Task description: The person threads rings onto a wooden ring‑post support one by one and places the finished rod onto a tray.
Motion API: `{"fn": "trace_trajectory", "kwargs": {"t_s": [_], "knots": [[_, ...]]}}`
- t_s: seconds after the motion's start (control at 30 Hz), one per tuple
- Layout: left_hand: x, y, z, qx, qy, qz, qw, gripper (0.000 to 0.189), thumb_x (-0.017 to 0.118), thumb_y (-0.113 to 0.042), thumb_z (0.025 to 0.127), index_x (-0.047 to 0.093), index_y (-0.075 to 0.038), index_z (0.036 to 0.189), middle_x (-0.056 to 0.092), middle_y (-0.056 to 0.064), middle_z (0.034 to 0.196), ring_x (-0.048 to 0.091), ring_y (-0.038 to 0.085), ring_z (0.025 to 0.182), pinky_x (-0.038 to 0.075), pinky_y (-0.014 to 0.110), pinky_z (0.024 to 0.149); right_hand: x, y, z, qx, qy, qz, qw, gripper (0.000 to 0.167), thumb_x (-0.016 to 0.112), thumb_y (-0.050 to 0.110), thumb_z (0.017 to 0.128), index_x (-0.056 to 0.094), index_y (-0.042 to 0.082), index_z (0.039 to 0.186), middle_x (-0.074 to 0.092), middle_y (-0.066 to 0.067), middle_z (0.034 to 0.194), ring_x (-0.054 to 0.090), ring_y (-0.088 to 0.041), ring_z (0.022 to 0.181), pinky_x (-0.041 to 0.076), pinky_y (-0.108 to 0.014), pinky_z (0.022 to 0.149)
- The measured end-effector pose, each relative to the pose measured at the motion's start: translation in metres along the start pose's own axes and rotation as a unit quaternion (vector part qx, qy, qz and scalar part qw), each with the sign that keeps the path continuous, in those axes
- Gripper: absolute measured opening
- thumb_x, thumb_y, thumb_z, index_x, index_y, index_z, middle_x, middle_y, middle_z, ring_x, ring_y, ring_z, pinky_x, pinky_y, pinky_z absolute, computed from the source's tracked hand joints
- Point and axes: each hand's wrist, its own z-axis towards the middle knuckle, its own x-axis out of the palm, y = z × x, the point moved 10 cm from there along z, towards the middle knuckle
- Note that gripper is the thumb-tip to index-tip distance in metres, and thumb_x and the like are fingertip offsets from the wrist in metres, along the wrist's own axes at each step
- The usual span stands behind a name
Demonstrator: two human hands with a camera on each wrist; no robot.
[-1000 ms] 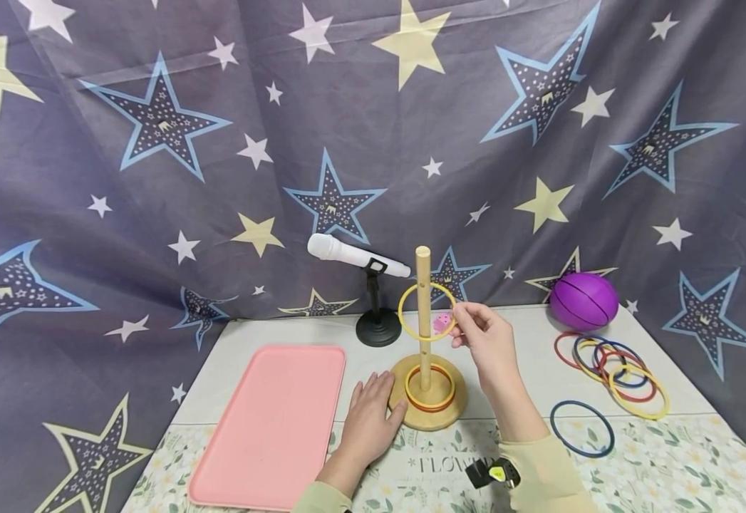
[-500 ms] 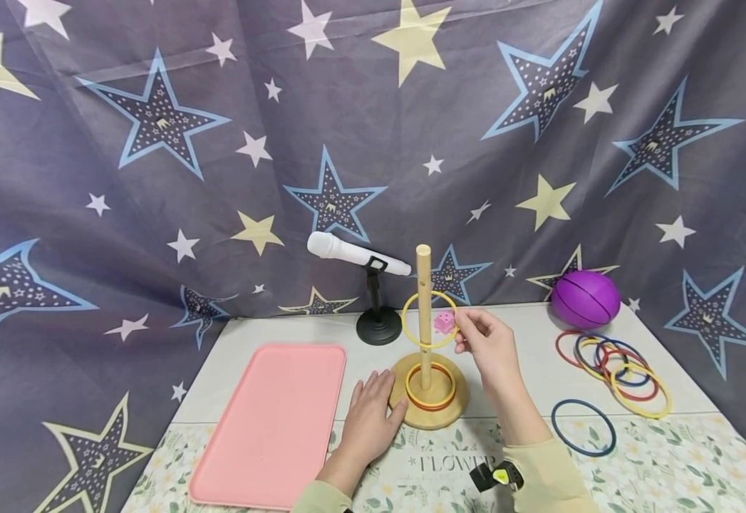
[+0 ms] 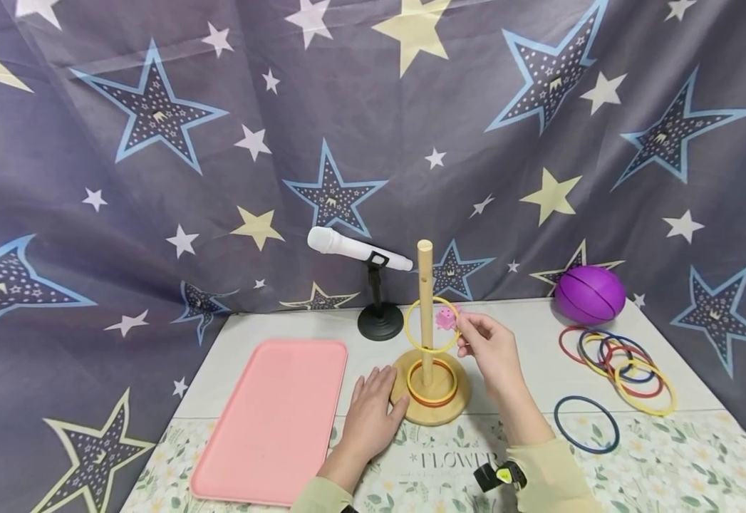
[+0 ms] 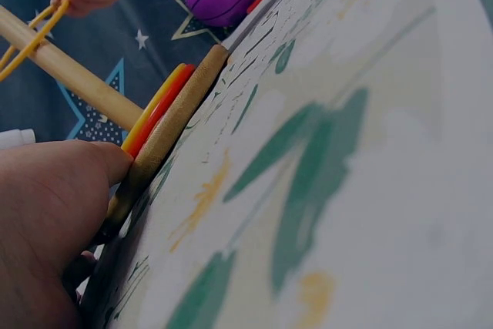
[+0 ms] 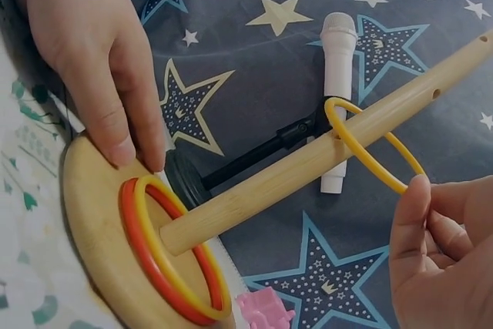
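Observation:
In the head view, my right hand pinches a yellow ring at its right edge between thumb and fingers. The ring encircles the upright wooden peg around mid-height, tilted. The peg rises from a round wooden base. Around its foot lie another yellow ring and, beneath that, a red ring. My left hand rests beside the base with fingers extended, its fingertips and thumb at the base's left edge. The right wrist view has those fingers reaching onto the wood.
A pink tray lies on the left. Behind the peg are a white microphone on a black stand and a small pink object. On the right sit a purple ball, several overlapping rings and a blue ring.
My right hand has lowered the yellow ring along the peg. The left hand has stayed at the base. The head view has shifted slightly.

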Motion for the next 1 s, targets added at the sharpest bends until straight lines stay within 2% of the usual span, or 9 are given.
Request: {"fn": "trace_trajectory", "kwargs": {"t_s": [0.57,0.87,1.0], "knots": [[0.0,0.001,0.002,-0.007,0.003,-0.005,1.0,0.064,0.064,-0.037,0.112,0.052,-0.001,0.163,0.05,0.018,0.168,0.036,0.038,0.162,0.017,0.06,0.135,-0.004,-0.021,0.008,0.028,0.032,-0.02,0.9989,0.025,0.07,0.011,0.111,0.069,-0.013,0.12,0.066,-0.004,0.086,0.063,-0.008,0.07,0.06,-0.02,0.063],[0.0,0.001,0.003,-0.005,0.002,-0.002,1.0,0.064,0.064,-0.037,0.112,0.051,-0.001,0.163,0.05,0.018,0.168,0.036,0.039,0.162,0.017,0.061,0.135,0.001,-0.031,0.007,0.04,0.088,-0.034,0.9948,0.02,0.067,0.005,0.11,0.07,-0.013,0.118,0.065,-0.004,0.08,0.061,-0.008,0.064,0.058,-0.02,0.06],[0.0,0.0,0.002,-0.004,0.0,-0.004,1.0,0.063,0.064,-0.035,0.112,0.052,0.0,0.162,0.05,0.019,0.168,0.037,0.039,0.161,0.017,0.061,0.135,0.001,-0.037,0.007,0.053,0.1,-0.048,0.9924,0.024,0.067,0.007,0.111,0.068,-0.014,0.122,0.067,-0.006,0.082,0.061,-0.009,0.065,0.058,-0.021,0.061]]}}
